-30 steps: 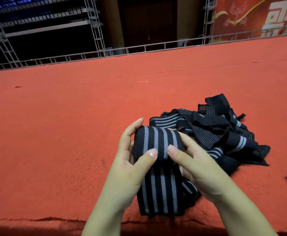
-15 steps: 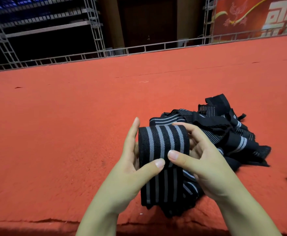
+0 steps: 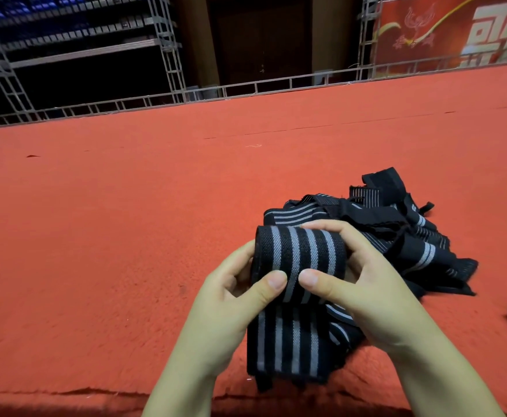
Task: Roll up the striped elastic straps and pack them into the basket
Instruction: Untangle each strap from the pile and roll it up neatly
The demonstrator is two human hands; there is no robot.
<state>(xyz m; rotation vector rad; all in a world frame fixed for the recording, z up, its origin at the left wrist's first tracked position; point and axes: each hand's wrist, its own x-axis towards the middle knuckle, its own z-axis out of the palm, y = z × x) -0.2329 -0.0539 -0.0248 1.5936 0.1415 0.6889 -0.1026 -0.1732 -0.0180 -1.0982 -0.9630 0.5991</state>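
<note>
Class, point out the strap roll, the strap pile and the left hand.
strap roll [image 3: 299,251], head view, striped front.
strap pile [image 3: 411,236], head view, middle of heap.
left hand [image 3: 231,299], head view, back of hand.

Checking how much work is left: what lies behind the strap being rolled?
Behind the roll, gripped by the left hand and right hand, a loose strap pile lies on the red carpet. Its count is hidden by overlap.

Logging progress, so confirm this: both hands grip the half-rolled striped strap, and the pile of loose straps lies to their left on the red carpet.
Wrong on one point: the head view shows the pile of loose straps to the right of the hands. Both the left hand and right hand do grip the half-rolled striped strap over the red carpet.
</note>
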